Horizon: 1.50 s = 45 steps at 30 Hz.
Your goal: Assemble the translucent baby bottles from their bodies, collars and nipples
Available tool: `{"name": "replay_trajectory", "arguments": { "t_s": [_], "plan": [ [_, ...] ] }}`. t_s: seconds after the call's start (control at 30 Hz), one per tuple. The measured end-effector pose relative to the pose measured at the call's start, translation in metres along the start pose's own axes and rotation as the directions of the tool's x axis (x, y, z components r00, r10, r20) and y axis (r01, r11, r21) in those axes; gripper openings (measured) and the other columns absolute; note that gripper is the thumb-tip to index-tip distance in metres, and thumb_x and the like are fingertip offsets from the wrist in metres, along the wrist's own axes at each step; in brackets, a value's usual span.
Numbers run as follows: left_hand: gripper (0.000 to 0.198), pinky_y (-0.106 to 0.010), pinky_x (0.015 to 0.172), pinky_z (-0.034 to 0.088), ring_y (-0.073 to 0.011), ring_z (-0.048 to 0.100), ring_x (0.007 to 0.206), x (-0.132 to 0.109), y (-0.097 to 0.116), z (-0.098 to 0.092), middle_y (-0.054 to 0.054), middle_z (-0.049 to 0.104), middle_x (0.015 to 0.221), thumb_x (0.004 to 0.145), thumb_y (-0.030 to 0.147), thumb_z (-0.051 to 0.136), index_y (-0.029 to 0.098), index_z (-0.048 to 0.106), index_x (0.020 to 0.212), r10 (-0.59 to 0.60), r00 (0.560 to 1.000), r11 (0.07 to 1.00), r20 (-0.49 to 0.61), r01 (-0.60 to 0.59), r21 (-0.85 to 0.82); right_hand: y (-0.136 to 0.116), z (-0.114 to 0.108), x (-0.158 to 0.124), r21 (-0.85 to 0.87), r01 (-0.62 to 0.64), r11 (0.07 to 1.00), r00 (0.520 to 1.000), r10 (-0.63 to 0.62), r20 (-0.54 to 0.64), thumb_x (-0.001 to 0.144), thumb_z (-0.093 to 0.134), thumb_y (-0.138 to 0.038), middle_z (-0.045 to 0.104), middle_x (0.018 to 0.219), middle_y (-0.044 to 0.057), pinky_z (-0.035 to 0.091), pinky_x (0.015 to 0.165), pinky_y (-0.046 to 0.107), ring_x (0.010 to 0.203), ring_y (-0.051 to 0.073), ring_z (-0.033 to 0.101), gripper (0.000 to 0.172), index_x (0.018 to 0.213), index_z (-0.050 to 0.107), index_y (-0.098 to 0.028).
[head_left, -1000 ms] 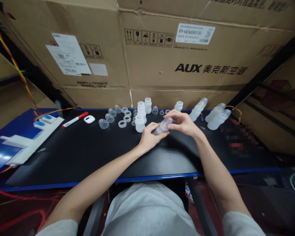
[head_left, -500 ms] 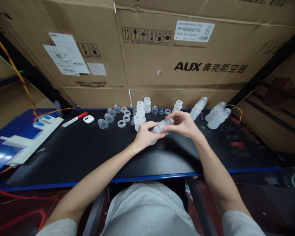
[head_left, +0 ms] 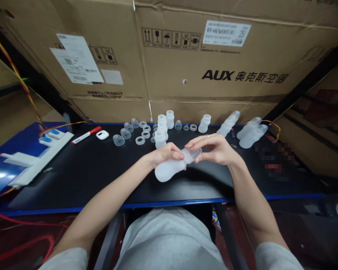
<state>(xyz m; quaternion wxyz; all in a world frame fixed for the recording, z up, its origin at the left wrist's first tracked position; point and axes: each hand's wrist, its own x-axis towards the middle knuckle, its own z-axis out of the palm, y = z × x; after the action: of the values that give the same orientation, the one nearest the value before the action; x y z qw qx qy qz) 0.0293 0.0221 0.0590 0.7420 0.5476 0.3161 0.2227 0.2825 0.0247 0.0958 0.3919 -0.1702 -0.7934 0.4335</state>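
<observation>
**A makeshift assembly bench among stored cartons**

Tall cardboard shipping cartons (head_left: 186, 75), printed with handling symbols and bearing a freight label (head_left: 226, 33), wall in a black-matted worktop (head_left: 87, 176). Batches of identical translucent bottles (head_left: 249, 134), loose rings (head_left: 140, 140) and caps (head_left: 118, 140) lie on it, grouped by kind. A power strip (head_left: 42, 150), a marker (head_left: 86, 135) and red and yellow wires (head_left: 14, 71) at the left suggest a small workshop station.

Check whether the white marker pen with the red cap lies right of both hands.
No, the white red-capped marker pen lies left of the left hand and right hand, which hold a translucent plastic bottle.
</observation>
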Motion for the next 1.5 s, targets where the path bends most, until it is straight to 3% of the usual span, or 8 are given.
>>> {"name": "replay_trajectory", "arguments": {
  "t_s": [0.2,0.43,0.53,0.73,0.93,1.07,1.23,1.5],
  "plan": [
    [0.043,-0.024,0.055,0.037,-0.0118,0.055,0.059,-0.011,0.017,0.017,-0.001,0.069,0.065,0.063,0.049,0.101,0.014,0.089,0.085,0.193,0.959,0.935,-0.205,-0.116,0.336,0.013,0.010,0.002,-0.476,-0.152,0.866,0.965,0.026,-0.262,0.096,0.072,-0.076,0.049,0.054,-0.003,0.037,0.054,0.030,0.052,0.011,0.042,0.066,0.063,0.064,-0.020],
    [0.044,-0.026,0.055,0.030,-0.0102,0.044,0.058,-0.014,0.023,0.010,0.002,0.059,0.061,0.064,0.054,0.097,0.014,0.087,0.079,0.265,0.930,0.897,-0.254,-0.142,0.418,0.004,0.002,0.002,-0.285,-0.019,0.958,0.998,0.002,-0.059,0.105,0.071,-0.058,0.078,0.125,0.011,0.058,0.083,0.034,0.102,0.024,0.074,0.043,0.131,0.076,-0.024],
    [0.041,-0.027,0.055,0.025,-0.0099,0.039,0.057,-0.015,0.021,0.011,0.004,0.054,0.058,0.068,0.053,0.095,0.015,0.088,0.080,0.315,0.895,0.836,-0.316,-0.104,0.539,0.009,0.008,0.005,-0.423,-0.085,0.902,0.987,0.020,-0.157,0.106,0.069,-0.053,0.078,0.096,0.006,0.051,0.070,0.030,0.079,0.018,0.068,0.033,0.110,0.080,-0.021],
    [0.026,-0.027,0.060,0.033,-0.0117,0.046,0.059,-0.009,0.003,0.019,0.004,0.061,0.060,0.077,0.045,0.094,0.020,0.086,0.080,0.543,0.796,0.537,-0.268,-0.084,0.839,0.022,0.024,0.008,-0.598,-0.289,0.748,0.942,0.111,-0.317,0.106,0.061,-0.056,0.044,0.051,-0.005,0.028,0.056,0.031,0.050,0.010,0.035,0.057,0.063,0.050,-0.021],
    [0.025,-0.033,0.073,0.054,-0.0236,0.073,0.078,0.001,-0.023,0.023,-0.008,0.080,0.090,0.089,0.038,0.086,0.017,0.083,0.103,0.801,0.595,0.105,-0.061,-0.040,0.994,0.020,0.024,0.010,-0.648,-0.419,0.635,0.898,0.184,-0.400,0.111,0.043,-0.065,0.039,0.046,0.000,0.024,0.058,0.035,0.047,0.012,0.034,0.074,0.051,0.039,-0.022],
    [0.034,-0.038,0.082,0.061,-0.0288,0.078,0.091,0.005,-0.031,0.026,-0.012,0.079,0.103,0.093,0.029,0.079,0.013,0.076,0.123,0.873,0.486,0.002,-0.040,0.079,0.997,0.021,0.032,0.011,-0.618,-0.445,0.648,0.874,0.165,-0.456,0.110,0.044,-0.066,0.048,0.051,0.000,0.026,0.058,0.033,0.049,0.013,0.038,0.068,0.058,0.048,-0.022],
    [0.044,-0.036,0.075,0.063,-0.0274,0.078,0.091,0.006,-0.031,0.035,-0.014,0.075,0.117,0.094,0.033,0.076,0.015,0.070,0.133,0.818,0.550,0.126,-0.168,0.115,0.985,0.018,0.057,0.010,-0.539,-0.341,0.770,0.890,0.079,-0.450,0.102,0.063,-0.059,0.061,0.064,-0.001,0.036,0.061,0.028,0.056,0.013,0.051,0.042,0.081,0.061,-0.022],
    [0.019,-0.035,0.068,0.054,-0.0297,0.079,0.079,0.011,-0.028,0.042,-0.009,0.082,0.088,0.081,0.026,0.078,0.021,0.072,0.097,0.574,0.707,0.476,-0.413,0.123,0.871,0.026,0.068,0.010,-0.507,-0.241,0.827,0.879,-0.036,-0.476,0.098,0.056,-0.042,0.035,0.054,-0.006,0.030,0.055,0.028,0.052,0.010,0.032,0.045,0.062,0.037,-0.023]
  ]
}}
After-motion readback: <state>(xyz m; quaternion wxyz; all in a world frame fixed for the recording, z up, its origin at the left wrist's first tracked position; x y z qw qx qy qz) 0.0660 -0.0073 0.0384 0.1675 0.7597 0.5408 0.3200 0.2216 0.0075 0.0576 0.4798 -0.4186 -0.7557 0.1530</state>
